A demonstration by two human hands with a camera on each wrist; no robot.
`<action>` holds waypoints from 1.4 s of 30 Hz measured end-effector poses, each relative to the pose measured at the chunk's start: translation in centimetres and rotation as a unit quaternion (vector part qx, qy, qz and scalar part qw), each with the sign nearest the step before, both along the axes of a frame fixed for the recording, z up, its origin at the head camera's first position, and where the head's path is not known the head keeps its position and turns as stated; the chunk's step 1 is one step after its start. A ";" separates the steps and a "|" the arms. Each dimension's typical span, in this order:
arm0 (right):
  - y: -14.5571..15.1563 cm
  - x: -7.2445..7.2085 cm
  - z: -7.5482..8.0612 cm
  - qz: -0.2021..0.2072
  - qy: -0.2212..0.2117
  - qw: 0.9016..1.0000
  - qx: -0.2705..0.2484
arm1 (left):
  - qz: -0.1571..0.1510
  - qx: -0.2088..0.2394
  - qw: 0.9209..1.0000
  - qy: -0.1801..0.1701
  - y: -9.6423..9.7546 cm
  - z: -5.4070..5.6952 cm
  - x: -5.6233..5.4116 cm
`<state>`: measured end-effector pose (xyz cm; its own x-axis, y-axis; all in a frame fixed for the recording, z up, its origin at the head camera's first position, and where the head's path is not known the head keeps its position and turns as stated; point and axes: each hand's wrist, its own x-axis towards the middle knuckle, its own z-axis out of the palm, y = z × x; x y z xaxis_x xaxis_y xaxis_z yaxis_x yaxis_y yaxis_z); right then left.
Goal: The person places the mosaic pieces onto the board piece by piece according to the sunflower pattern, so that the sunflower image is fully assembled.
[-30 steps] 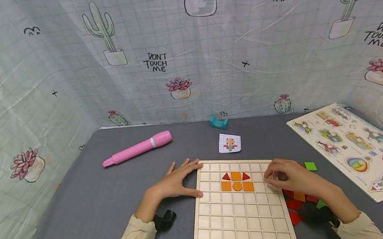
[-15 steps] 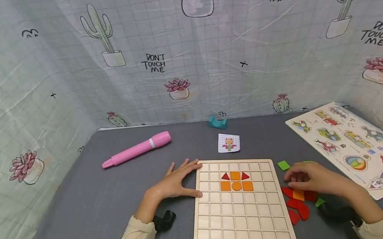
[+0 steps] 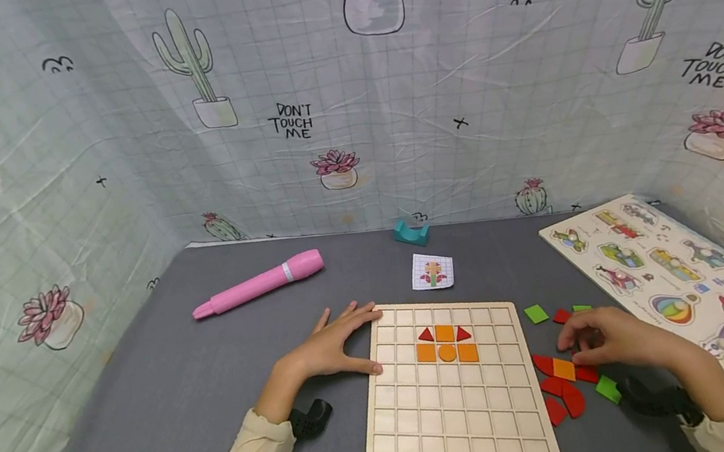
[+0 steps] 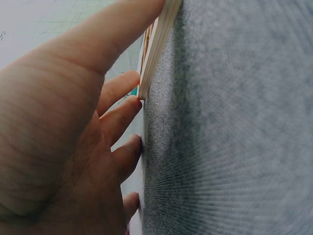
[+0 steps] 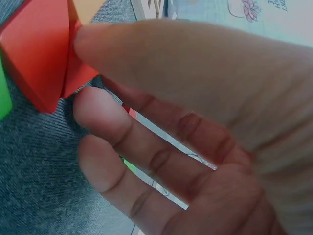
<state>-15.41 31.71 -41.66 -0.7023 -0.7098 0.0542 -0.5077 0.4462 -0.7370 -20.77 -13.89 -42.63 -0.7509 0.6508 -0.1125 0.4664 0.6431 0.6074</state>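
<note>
A wooden grid board point(image 3: 459, 416) lies in front of me. Near its far side sit orange squares point(image 3: 468, 352), an orange disc point(image 3: 448, 353) and two red triangles point(image 3: 463, 333). My left hand point(image 3: 331, 348) rests at the board's left edge, fingers spread; in the left wrist view its fingertips touch the board's corner point(image 4: 159, 49). My right hand point(image 3: 610, 337) is over the loose pieces right of the board, fingers loosely bent. In the right wrist view its thumb tip touches a red piece point(image 5: 80, 76), beside another red piece point(image 5: 39, 54); the index fingertip is hidden behind the thumb.
Loose red point(image 3: 573, 401), orange point(image 3: 564, 369) and green pieces point(image 3: 536, 314) lie right of the board. A picture puzzle board point(image 3: 678, 271) is at far right. Behind the grid board lie a pattern card point(image 3: 432, 271), a teal holder point(image 3: 411, 232) and a pink pen-shaped object point(image 3: 257, 284).
My right hand has moved right, from the grid board's edge to the loose pieces, uncovering several of them. My left hand and the pieces on the board have stayed put.
</note>
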 end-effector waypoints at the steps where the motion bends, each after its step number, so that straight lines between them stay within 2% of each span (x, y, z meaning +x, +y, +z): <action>1: 0.0 0.0 0.0 0.001 0.001 1.000 -0.001 | 0.000 0.000 1.000 0.000 0.0 0.0 0.0; 10: -0.1 -0.1 -0.1 -0.029 0.023 0.999 0.024 | 0.000 0.000 1.000 0.000 0.0 0.1 0.0; 18: 0.3 -0.2 0.0 0.002 0.000 1.000 -0.018 | -0.001 -0.004 1.000 -0.001 0.0 0.0 -0.1; 26: 0.2 -0.2 -0.4 -0.021 0.062 0.998 -0.008 | -0.003 -0.008 1.000 0.000 0.0 0.0 -0.1; 37: 0.2 -0.2 -0.4 -0.024 0.084 0.996 0.003 | -0.002 -0.006 1.000 0.000 0.0 0.0 -0.1; 42: 0.2 -0.1 -0.2 -0.036 0.059 0.997 0.017 | -0.002 -0.007 1.000 0.001 0.0 0.1 0.0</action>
